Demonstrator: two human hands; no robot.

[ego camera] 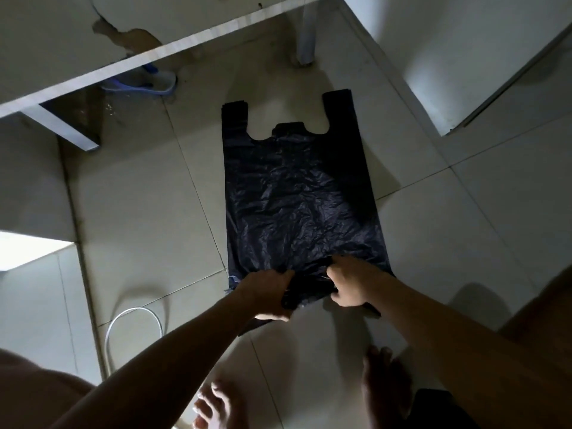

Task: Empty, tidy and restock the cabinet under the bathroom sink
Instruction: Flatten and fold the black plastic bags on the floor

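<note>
Bare feet [385, 382] stand on the tiled floor [139, 212], bottom edge. White hose [133, 320] loops at far left. Left hand [267, 294] grips the black plastic bag [297, 196] by its bunched near edge; right hand [349, 284] pinches the same edge just beside. Bag lies flat on floor, handles pointing away.

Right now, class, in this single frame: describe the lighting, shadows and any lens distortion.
Head view: dim overall, brightest on the white panel at upper right; the black bag shows only faint sheen on its crinkles; soft shadows fall on the floor tiles; the wide-angle lens splays the tile joints outward.
</note>
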